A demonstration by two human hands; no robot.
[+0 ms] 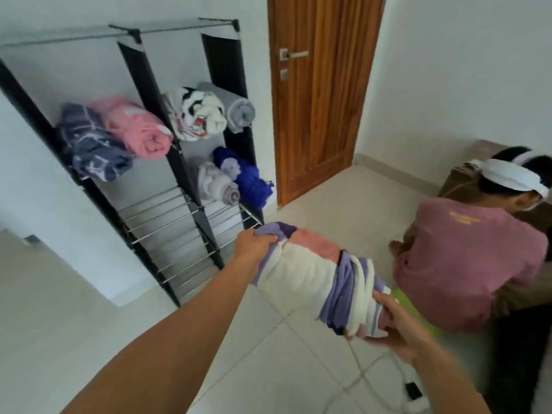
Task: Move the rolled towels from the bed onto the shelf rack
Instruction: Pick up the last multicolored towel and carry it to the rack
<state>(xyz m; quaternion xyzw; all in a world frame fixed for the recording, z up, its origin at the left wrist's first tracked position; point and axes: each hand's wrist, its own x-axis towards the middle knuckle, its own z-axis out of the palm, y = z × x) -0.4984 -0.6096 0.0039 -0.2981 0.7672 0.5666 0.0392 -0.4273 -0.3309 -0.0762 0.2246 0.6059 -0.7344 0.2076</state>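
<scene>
You are carrying a rolled towel (316,276) between your two hands, out in the air over the tiled floor (298,339) and just in front of the shelf rack (167,204). Your left hand (254,245) is gripping the far end, fingers curled tight into the purple fold; your right hand (397,321) is cupping the near end, fingers wrapped under and around it. The roll is thick, soft terry, banded in white, purple and pink, sagging a little in the middle and loosening at the near end.

By my reading, you are in the carrying step, with the placing yet to come. The upper shelves are already holding rolls: a navy patterned one (89,144) touching a pink one (137,130) on the left, a white printed one (197,115) beside a grey one (236,107) on the right, and below those a pale lilac one (218,183) against a deep blue one (248,177). The bare metal rails (161,216) lower down are looking free, so the next move is probably calling for you to swing the roll end-first between the black fabric side panels (140,73) and rest it across the rails, keeping both ends pinched so it is not unrolling.

Another person in a pink shirt (466,264) is crouching close at your right, beside the wooden door (316,100)
</scene>
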